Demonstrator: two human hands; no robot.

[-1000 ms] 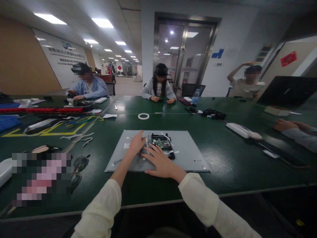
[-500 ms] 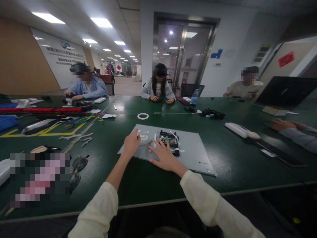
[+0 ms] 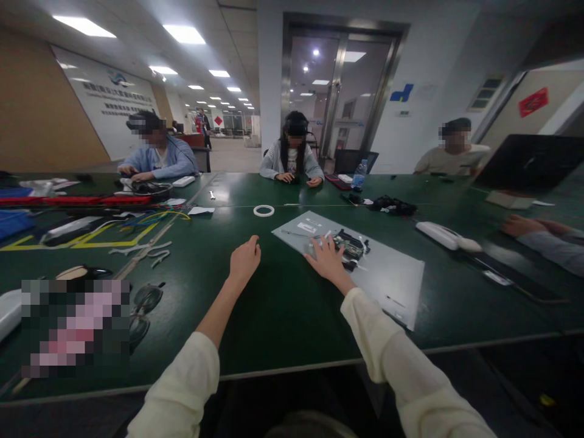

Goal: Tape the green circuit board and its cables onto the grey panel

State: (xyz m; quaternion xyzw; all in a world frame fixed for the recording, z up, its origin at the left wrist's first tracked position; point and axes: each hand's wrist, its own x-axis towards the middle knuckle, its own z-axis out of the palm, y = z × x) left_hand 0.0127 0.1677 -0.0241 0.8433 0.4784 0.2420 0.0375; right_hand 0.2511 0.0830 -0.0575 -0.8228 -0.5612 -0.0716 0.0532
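A thin grey flat panel [image 3: 387, 274] lies turned at an angle on the green table, with labels near its far left corner. On it sits a small green circuit board in a black frame [image 3: 350, 244], with white tape strips around it. My right hand [image 3: 329, 258] is open, fingers spread, over the panel's left part and against the frame's near left side. Left of the panel, apart from it, my left hand [image 3: 245, 261] is held above the table with its fingers curled together. Whatever its fingers may hold is hidden from view.
A white tape roll [image 3: 263, 210] lies beyond my hands. Sunglasses [image 3: 146, 304] and white strips [image 3: 150, 249] are to the left. A white handheld device [image 3: 438, 235] lies to the right, near a co-worker's hands [image 3: 524, 225]. Other people sit across the table.
The panel has shifted to the right and turned clockwise, with my right hand moving along on it. My left hand, earlier at the panel's left part, is now apart from it.
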